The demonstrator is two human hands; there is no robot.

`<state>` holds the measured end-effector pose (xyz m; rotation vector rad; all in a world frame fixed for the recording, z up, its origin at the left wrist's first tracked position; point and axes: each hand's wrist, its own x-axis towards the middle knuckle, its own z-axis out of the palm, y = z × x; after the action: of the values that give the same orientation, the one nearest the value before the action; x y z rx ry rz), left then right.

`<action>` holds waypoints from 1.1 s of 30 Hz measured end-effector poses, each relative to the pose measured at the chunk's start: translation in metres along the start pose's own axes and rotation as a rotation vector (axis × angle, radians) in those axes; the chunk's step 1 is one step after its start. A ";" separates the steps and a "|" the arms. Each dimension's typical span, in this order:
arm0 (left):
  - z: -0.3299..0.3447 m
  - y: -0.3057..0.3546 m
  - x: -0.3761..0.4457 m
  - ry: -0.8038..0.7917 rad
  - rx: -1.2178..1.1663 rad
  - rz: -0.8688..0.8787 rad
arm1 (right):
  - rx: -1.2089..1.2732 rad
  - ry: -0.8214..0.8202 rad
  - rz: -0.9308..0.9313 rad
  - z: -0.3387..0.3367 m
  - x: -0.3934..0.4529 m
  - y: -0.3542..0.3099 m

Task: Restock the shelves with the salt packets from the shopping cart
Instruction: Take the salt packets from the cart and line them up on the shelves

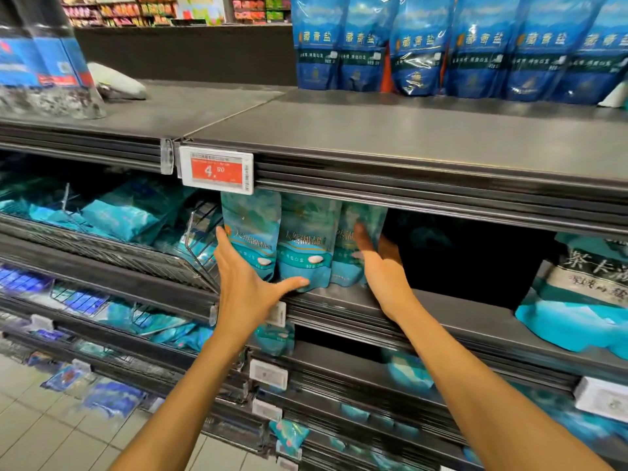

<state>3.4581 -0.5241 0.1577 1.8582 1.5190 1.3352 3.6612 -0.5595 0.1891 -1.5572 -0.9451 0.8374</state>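
Note:
Three teal salt packets (306,246) stand upright side by side on the middle shelf (441,314), under an orange price tag. My left hand (244,283) is spread open against the leftmost packet, fingers up its left edge and thumb stretched along the packets' bottom. My right hand (380,263) lies flat against the right side of the rightmost packet, fingers straight and reaching into the shelf. The shopping cart is out of view.
Blue salt bags (458,45) line the back of the top shelf (407,141). Right of the teal packets is a dark gap, then large teal bags (584,294). Wire baskets (119,239) with teal packets sit to the left. Lower shelves carry more packets.

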 end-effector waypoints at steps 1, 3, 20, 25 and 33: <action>0.001 0.000 0.001 0.003 -0.013 -0.009 | 0.009 -0.011 -0.032 -0.002 0.001 0.002; 0.002 0.000 0.003 0.008 -0.029 -0.033 | -0.018 -0.042 -0.058 -0.004 0.003 0.006; -0.016 -0.011 0.013 -0.101 -0.234 -0.003 | -0.097 -0.066 -0.053 -0.011 -0.002 0.000; -0.011 -0.005 0.016 -0.027 -0.213 -0.041 | -0.101 -0.088 -0.097 -0.012 -0.003 0.000; -0.009 -0.003 0.005 -0.032 -0.203 -0.018 | -0.111 -0.127 -0.210 -0.019 0.000 0.007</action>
<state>3.4489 -0.5207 0.1612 1.7272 1.3270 1.3888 3.6795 -0.5684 0.1851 -1.4805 -1.2426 0.7518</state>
